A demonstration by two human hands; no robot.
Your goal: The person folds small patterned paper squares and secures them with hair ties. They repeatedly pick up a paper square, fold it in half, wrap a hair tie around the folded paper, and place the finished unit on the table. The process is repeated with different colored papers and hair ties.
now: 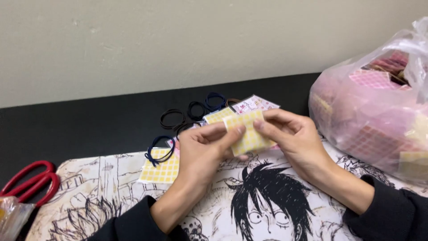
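Note:
Both hands hold a small yellow checked card (248, 131) above a drawn-on desk mat (214, 201). My left hand (205, 147) pinches its left edge with thumb and fingers, and my right hand (292, 134) grips the top right edge. Another yellow checked card (161, 167) lies on the mat to the left with a dark blue hair tie (159, 149) looped over it. Behind the hands lie a further yellow card (217, 116) and a pink patterned card (254, 104).
Several black and blue hair ties (191, 114) lie on the black table (89, 129) behind the cards. A big clear plastic bag (379, 111) of pink and yellow cards stands at the right. Red-handled scissors (29, 180) rest at the left edge, beside a small plastic bag (10, 216).

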